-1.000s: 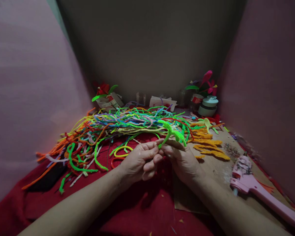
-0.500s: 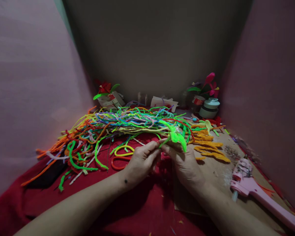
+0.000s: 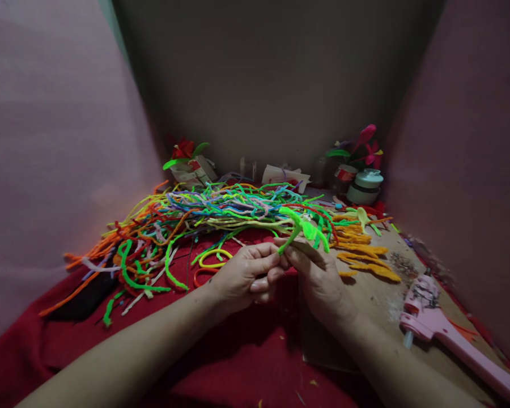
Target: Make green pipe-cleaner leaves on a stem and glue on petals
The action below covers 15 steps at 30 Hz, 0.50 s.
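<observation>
Near the middle of the view, my left hand point(image 3: 249, 277) and my right hand point(image 3: 317, 277) meet at the fingertips. Between them is a bright green fuzzy piece point(image 3: 309, 229) with leaf-like arms spreading upward and to the right. Its lower stem end is pinched by the fingers of both hands. My left fingers are curled, and the right thumb and index finger press near the stem. Behind the piece lies a wide heap of multicoloured pipe cleaners point(image 3: 233, 207).
Scissors with yellow and red handles point(image 3: 215, 259) lie left of my hands. Orange fuzzy pieces point(image 3: 365, 255) rest on a brown board point(image 3: 378, 317) at right, beside a pink glue gun point(image 3: 433, 323). Behind stand a lidded jar point(image 3: 365, 187) and red flowers point(image 3: 182, 149).
The green piece has turned slightly, so its lower stem shows more. My left fingers have shifted a little, and the camera view has moved slightly.
</observation>
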Motion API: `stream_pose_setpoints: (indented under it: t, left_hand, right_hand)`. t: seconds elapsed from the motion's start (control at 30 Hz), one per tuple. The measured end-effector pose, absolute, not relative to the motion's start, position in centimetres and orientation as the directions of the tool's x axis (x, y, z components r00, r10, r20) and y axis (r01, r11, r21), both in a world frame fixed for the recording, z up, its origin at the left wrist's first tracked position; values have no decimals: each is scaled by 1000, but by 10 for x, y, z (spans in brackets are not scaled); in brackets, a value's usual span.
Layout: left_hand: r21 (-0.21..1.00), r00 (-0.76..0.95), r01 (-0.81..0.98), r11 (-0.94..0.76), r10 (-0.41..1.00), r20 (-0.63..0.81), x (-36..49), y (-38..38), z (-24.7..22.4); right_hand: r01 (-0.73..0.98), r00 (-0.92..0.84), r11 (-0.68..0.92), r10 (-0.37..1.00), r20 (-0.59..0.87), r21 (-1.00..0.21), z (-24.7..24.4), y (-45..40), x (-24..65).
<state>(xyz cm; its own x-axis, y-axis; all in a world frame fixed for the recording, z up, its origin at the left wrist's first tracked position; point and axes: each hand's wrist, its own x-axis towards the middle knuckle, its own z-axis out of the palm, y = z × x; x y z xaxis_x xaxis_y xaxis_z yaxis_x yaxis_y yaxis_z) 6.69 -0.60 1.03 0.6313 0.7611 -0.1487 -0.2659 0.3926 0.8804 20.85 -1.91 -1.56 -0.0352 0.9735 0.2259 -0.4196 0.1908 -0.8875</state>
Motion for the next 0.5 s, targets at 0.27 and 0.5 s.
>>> stream_pose_setpoints:
  t: [0.27,0.5]
  left_hand:
    - [822,749,-234,520,635,-188,58,3,10]
    - [996,550,81,33,832,-72,70,-8,14]
  right_hand:
    - [-495,-72,134,978,194,-858,-13,-18,207]
    - [-531,5,108,992,124,-840,-15,-17,207]
